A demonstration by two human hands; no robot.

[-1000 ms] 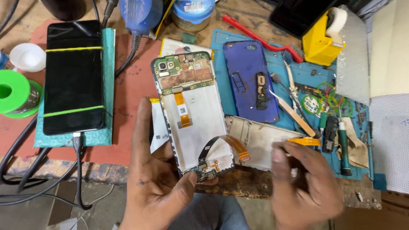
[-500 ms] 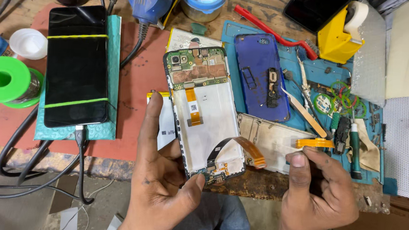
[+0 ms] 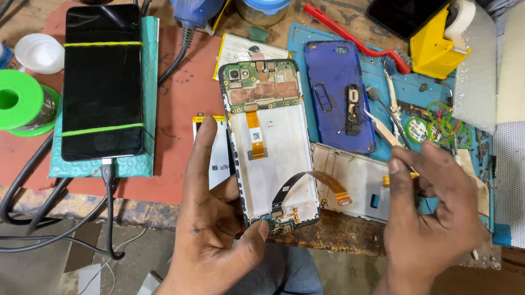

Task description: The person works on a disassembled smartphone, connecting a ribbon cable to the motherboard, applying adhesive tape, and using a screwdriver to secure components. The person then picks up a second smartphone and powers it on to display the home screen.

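Left hand [image 3: 213, 223] grips the opened phone [image 3: 271, 145] w/ thumb at its bottom edge, fingers along the left side. Looks light but fragile, so hold by the frame, not the flex cable [image 3: 323, 183]. Right hand [image 3: 430, 204] hovers just beside, fingers loosely curled, empty afaict.

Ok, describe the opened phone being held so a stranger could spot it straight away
Find the red mat on the workbench. At its right edge the left hand holds the opened phone. Unlike the strapped black phone, it shows a green circuit board and orange ribbon cable.
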